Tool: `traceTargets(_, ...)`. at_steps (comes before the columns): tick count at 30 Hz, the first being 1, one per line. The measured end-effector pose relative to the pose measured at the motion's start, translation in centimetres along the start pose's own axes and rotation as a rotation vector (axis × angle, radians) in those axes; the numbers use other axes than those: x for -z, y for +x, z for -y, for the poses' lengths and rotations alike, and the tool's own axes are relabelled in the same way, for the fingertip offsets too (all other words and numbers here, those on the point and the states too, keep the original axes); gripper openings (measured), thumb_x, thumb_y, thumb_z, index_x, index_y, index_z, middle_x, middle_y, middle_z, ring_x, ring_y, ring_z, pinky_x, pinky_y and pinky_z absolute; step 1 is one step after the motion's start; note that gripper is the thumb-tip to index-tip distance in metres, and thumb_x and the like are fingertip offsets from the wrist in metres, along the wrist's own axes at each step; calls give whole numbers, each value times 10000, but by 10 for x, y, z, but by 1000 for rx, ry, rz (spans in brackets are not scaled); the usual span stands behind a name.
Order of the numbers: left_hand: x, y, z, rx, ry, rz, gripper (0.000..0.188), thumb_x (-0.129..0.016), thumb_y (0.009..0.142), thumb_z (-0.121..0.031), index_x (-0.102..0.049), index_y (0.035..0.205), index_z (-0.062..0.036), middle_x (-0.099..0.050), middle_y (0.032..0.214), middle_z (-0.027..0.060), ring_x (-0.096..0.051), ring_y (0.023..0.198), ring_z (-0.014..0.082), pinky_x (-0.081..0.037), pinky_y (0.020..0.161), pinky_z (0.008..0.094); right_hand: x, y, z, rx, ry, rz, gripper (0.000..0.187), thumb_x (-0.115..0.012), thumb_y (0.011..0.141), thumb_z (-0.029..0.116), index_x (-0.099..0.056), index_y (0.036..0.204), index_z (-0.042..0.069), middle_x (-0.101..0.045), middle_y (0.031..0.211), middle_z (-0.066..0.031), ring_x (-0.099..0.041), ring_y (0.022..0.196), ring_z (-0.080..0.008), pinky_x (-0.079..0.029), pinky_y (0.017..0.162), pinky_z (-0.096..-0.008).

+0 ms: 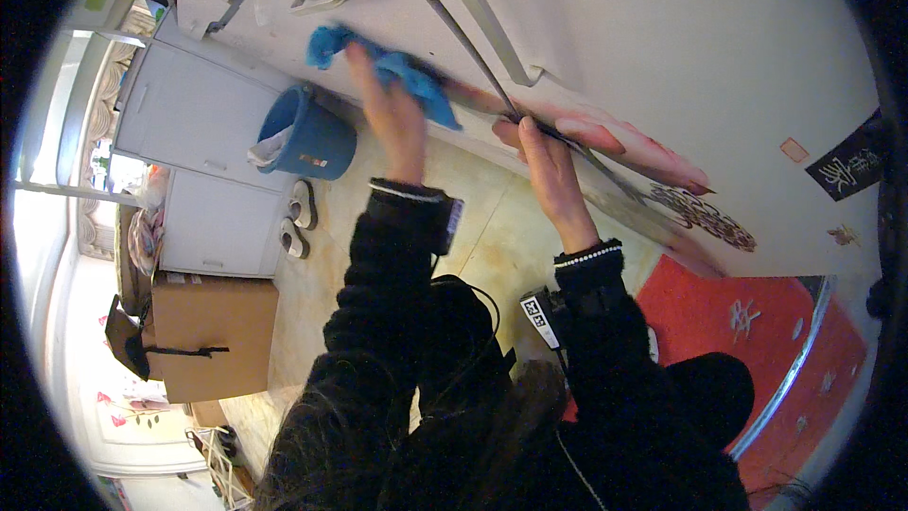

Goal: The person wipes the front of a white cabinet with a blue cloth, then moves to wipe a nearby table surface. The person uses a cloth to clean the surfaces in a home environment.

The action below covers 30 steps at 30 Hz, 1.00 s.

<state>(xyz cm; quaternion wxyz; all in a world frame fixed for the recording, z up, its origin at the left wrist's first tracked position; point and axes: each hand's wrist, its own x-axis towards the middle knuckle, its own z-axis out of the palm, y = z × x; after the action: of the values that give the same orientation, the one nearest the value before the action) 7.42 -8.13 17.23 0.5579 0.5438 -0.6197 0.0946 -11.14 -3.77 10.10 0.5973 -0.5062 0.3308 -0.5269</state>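
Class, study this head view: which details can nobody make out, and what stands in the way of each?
All in the head view:
- Left hand: exact finger outlines, lost to blur.
- Blue cloth: its middle, covered by the left hand.
- Dark strip: its upper end, cut off by the top edge.
- Blue bucket: its inside bottom, hidden by its wall.
- Red mat: part, behind the right sleeve.

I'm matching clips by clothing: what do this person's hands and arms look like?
The left hand and right hand are gloveless. The left sleeve and right sleeve are black and fuzzy with pale cuff trim, beaded on the right. A lilac-faced device sits at the left sleeve's end; a white label with black markings shows beside the right sleeve, above a dark cable.
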Motion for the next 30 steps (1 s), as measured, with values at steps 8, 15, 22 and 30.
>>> traceTargets(8, -16, -51, -39, -100, 84, 167, 699, -438, 786, 72, -219, 1449, 45, -227, 1497, 263, -193, 1403, 400, -148, 1146, 423, 5, 1, 0, 102, -7, -83, 503, -362, 1004, 383, -595, 1095, -54, -636, 1093, -223, -577, 1074, -323, -412, 957, -402)
traceTargets(15, -39, -90, -70, -471, -95, 597, 464, -534, 868, -54, -439, 1315, 31, -377, 1381, 272, -379, 1260, 460, -292, 1071, 477, 17, -16, 2, 210, -154, -241, 521, -295, 1014, 391, -564, 1151, -34, -603, 1118, -268, -543, 1109, -396, -399, 955, -433)
traceTargets(22, -58, -68, -103, -293, -261, 583, 422, -566, 888, -134, -488, 1284, -10, -400, 1395, 247, -394, 1244, 489, -314, 1060, 504, 21, -19, 5, 185, 148, -390, 598, -216, 1018, 475, -324, 1403, 30, -408, 1375, -130, -400, 1260, -248, -297, 1058, -373)
traceTargets(30, -34, 39, -195, -818, -55, 166, 483, -578, 816, -55, -478, 1279, 37, -386, 1409, 242, -342, 1291, 511, -316, 1058, 526, 25, -28, 35, 2, 326, -373, 820, -135, 926, 689, -566, 1177, 38, -677, 1033, -121, -659, 923, -197, -469, 872, -345)
